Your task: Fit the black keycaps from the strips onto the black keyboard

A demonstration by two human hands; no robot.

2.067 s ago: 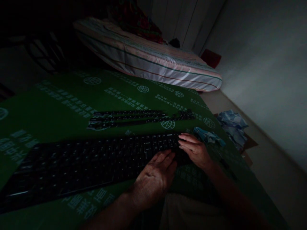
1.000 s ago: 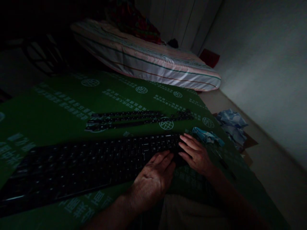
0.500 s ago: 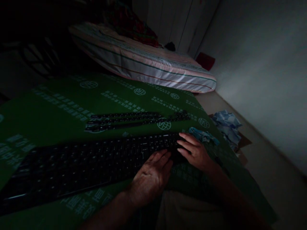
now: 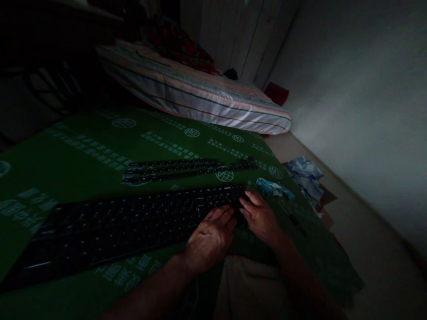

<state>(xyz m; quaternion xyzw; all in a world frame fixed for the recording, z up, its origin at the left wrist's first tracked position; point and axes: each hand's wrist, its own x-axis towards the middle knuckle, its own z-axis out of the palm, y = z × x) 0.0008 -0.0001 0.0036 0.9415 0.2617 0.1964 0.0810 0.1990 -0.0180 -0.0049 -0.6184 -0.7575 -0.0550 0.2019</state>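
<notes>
A long black keyboard (image 4: pixel 133 226) lies slantwise on a green printed board (image 4: pixel 83 155). My left hand (image 4: pixel 210 238) rests over its right end, fingers stretched forward, flat and close together on the keys. Just beyond that, my right hand (image 4: pixel 260 218) touches the keyboard's right corner with bent fingers slightly apart; no held thing shows between them. What lies under both sets of fingertips is hidden. Behind the keyboard, loose black keycaps (image 4: pixel 173 170) stand in rows, with a looser cluster of keycaps (image 4: pixel 245 163) at their right end.
A crumpled blue cloth (image 4: pixel 275 189) lies right of my right hand, and a thin dark tool (image 4: pixel 292 217) sits near the board's right side. Crumpled blue-white material (image 4: pixel 305 175) is on the floor. A striped mattress (image 4: pixel 200 98) stands behind; a pale wall (image 4: pixel 360 111) rises at right.
My right hand has drawn its fingers in a little at the keyboard's corner. My left hand stays on the keys. The view has shifted slightly, and the thin dark tool shows more clearly.
</notes>
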